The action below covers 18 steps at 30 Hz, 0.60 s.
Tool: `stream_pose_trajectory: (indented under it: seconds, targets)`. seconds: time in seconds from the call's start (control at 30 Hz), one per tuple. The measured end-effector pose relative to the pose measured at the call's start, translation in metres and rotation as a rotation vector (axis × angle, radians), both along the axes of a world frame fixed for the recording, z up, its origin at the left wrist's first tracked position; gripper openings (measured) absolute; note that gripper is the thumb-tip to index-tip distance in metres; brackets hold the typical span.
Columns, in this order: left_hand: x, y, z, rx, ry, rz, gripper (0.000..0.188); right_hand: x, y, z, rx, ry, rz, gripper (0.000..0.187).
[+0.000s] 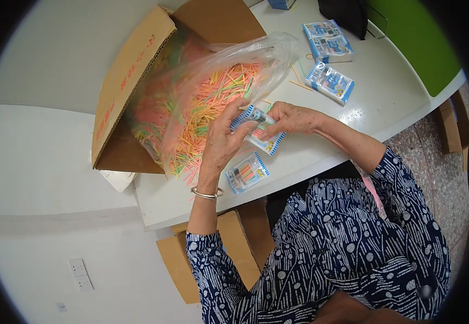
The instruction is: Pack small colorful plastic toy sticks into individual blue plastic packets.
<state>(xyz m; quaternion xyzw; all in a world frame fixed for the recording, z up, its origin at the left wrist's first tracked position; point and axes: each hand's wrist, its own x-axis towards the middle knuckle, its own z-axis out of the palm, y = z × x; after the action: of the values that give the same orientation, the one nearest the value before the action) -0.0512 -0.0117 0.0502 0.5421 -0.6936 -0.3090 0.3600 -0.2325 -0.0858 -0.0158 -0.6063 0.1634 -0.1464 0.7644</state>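
Observation:
Between my two hands is a small blue-and-white packet [270, 144] with a clear window, tilted above the table. My left hand [227, 132] grips its left side, thumb across the front. My right hand [294, 119] pinches its right side, fingers bent and thumb on the window. A similar packet [247, 173] lies flat near the table's front edge, pink and yellow sticks showing through its window. Just beyond my left hand, many thin pink, yellow and green sticks [213, 102] spill from a clear plastic bag [269, 51] in a tipped cardboard box [132, 92].
Stacked blue-and-white packets [329, 42] stand at the back right, with another packet [330, 82] nearer me. A rubber band [309, 56] and a few loose sticks [301, 86] lie beside them. A black bag [345, 16] sits behind. Below the white table [375, 116] is a cardboard box [240, 237].

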Motion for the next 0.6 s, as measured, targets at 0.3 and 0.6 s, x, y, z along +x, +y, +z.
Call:
stream_pose_trajectory:
  seconds: [0.3,0.6]
  targets:
    - [-0.004,0.022,0.011,0.11,-0.103,0.014,0.029,0.004,0.015,0.005,-0.032,0.115,0.055,0.039]
    - [-0.012,0.075,-0.005,0.086,-0.112,0.185,0.03,0.003,0.038,0.008,-0.201,0.083,0.226,0.033]
